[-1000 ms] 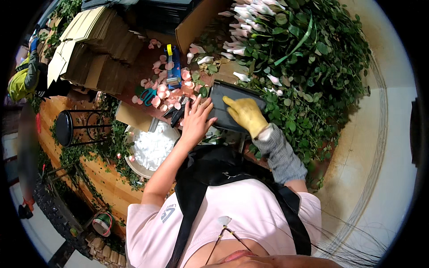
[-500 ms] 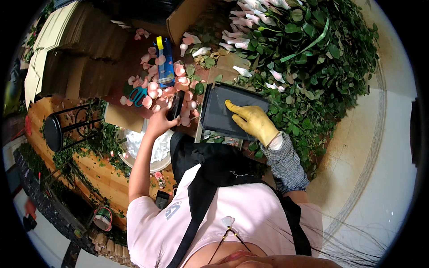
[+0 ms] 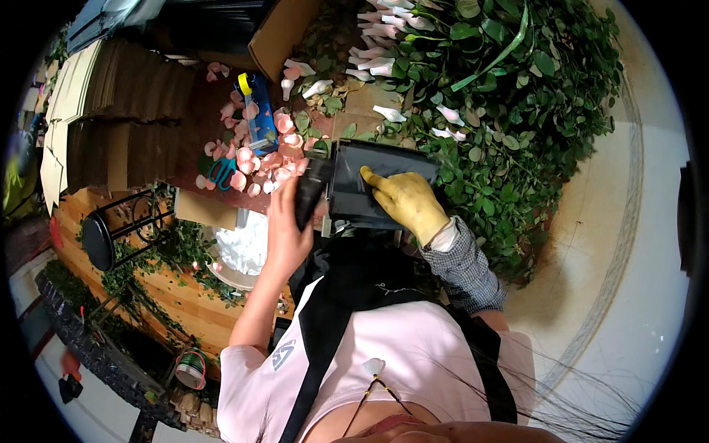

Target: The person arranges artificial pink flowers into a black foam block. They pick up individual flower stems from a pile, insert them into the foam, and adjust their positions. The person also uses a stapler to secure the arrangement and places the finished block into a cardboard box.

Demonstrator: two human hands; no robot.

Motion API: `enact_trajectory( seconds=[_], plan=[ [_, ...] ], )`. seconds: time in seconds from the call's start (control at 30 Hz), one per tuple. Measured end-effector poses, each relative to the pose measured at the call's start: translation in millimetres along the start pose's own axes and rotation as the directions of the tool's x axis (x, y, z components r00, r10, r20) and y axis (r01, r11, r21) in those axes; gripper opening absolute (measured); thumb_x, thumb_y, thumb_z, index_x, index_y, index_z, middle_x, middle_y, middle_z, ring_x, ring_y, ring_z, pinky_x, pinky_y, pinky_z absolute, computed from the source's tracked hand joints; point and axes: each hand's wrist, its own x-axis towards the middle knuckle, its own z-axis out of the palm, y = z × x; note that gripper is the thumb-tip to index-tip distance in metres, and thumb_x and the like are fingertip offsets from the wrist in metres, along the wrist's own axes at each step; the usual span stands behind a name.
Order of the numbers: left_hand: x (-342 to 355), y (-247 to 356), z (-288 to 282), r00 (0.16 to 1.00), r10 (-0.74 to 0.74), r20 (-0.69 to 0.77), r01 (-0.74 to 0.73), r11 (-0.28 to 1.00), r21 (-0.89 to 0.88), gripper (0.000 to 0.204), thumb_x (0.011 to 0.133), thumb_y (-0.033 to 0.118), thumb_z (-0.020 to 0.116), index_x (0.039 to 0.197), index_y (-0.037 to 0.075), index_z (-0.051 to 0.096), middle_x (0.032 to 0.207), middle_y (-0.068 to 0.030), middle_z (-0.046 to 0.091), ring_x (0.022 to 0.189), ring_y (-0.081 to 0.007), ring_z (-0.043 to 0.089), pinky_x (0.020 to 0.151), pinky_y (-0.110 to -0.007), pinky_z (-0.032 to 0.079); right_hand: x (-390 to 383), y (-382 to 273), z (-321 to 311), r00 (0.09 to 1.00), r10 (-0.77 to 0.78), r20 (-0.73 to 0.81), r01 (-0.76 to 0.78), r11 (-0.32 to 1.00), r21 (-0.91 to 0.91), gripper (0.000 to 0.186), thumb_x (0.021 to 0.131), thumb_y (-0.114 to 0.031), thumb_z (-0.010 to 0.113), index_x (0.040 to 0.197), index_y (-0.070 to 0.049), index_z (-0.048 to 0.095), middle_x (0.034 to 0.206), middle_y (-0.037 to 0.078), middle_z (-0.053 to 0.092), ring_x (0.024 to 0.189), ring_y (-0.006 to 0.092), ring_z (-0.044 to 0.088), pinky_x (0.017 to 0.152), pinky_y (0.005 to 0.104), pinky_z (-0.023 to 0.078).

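My bare left hand (image 3: 286, 225) is closed around a black smartphone (image 3: 313, 188), which is held tilted and slightly blurred by motion. Beside it lies a dark, flat, rectangular tablet-like panel (image 3: 354, 193) with a raised frame. On this panel rests my right hand (image 3: 408, 203), in a yellow rubber glove, its index finger stretched out over the surface and nothing held. Pink petals (image 3: 258, 164) are scattered past the phone, around a blue tape dispenser (image 3: 258, 125) with yellow tape and teal scissors (image 3: 221, 174).
A heap of leafy stems with wrapped pale pink rosebuds (image 3: 388, 68) fills the far right. Stacked folded cardboard (image 3: 111, 118) stands at the left. Below it are a black stool (image 3: 98, 240) and a round bin (image 3: 242, 255) with white pieces inside.
My left hand has come to the right with the phone, bringing it against the panel's left edge and turning it. My gloved right hand stays on the panel, nearly unmoved.
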Motion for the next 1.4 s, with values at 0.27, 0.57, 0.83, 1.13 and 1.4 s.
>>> enact_trajectory(
  seconds=[0.27, 0.57, 0.83, 1.13, 1.4],
  plan=[
    [-15.2, 9.2, 24.6, 0.990, 0.088, 0.111, -0.139, 0.759, 0.636, 0.075, 0.079, 0.006, 0.061, 0.150, 0.028, 0.048, 0.124, -0.0161, 0.054, 0.112, -0.0339, 0.052, 0.101, -0.050, 0.039, -5.4, 6.1, 10.8, 0.987, -0.047, -0.157, 0.057, 0.996, 0.062, 0.040, 0.089, -0.017, 0.069, 0.129, -0.016, 0.066, 0.075, 0.008, 0.067, 0.073, 0.0305, 0.065, 0.068, 0.0458, 0.050],
    [-23.9, -17.1, 11.5, 0.934, -0.143, 0.329, 0.096, 0.983, 0.155, 0.084, 0.079, -0.004, 0.061, 0.157, 0.010, 0.030, 0.121, -0.0258, 0.059, 0.107, -0.0434, 0.059, 0.093, -0.044, 0.049, -7.6, 7.9, 16.7, 0.992, -0.016, -0.127, 0.021, 0.999, 0.033, 0.040, 0.090, -0.016, 0.067, 0.130, -0.018, 0.065, 0.073, 0.008, 0.064, 0.071, 0.0311, 0.063, 0.067, 0.0469, 0.049],
    [-16.7, -54.1, 49.3, 0.874, -0.380, 0.303, 0.289, 0.908, 0.304, 0.039, 0.087, 0.027, 0.071, 0.114, 0.002, 0.060, 0.097, -0.0228, 0.070, 0.089, -0.0431, 0.068, 0.079, -0.047, 0.055, -5.8, 12.2, 12.1, 0.992, -0.045, -0.118, 0.062, 0.988, 0.143, 0.037, 0.092, -0.016, 0.065, 0.130, -0.017, 0.066, 0.093, 0.014, 0.072, 0.082, 0.0343, 0.067, 0.074, 0.0463, 0.053],
    [-117.5, -82.9, 37.8, 0.940, -0.318, 0.121, 0.300, 0.943, 0.148, 0.078, 0.080, 0.002, 0.064, 0.153, 0.010, 0.038, 0.118, -0.0164, 0.058, 0.105, -0.0367, 0.057, 0.096, -0.045, 0.045, -1.2, 3.2, 1.4, 0.979, 0.145, 0.145, -0.192, 0.895, 0.403, 0.038, 0.096, -0.011, 0.062, 0.134, -0.013, 0.064, 0.118, 0.011, 0.072, 0.072, 0.0236, 0.066, 0.074, 0.0325, 0.056],
    [-57.2, -67.9, 0.1, 0.912, 0.332, 0.241, -0.409, 0.700, 0.585, 0.068, 0.085, 0.008, 0.053, 0.151, 0.019, 0.044, 0.112, -0.0148, 0.055, 0.109, -0.0295, 0.053, 0.103, -0.046, 0.040, 2.5, 10.4, 0.0, 0.950, 0.167, 0.265, -0.290, 0.787, 0.545, 0.042, 0.099, -0.009, 0.060, 0.141, -0.009, 0.058, 0.131, 0.005, 0.068, 0.070, 0.0109, 0.058, 0.068, 0.0261, 0.052]
  ],
)
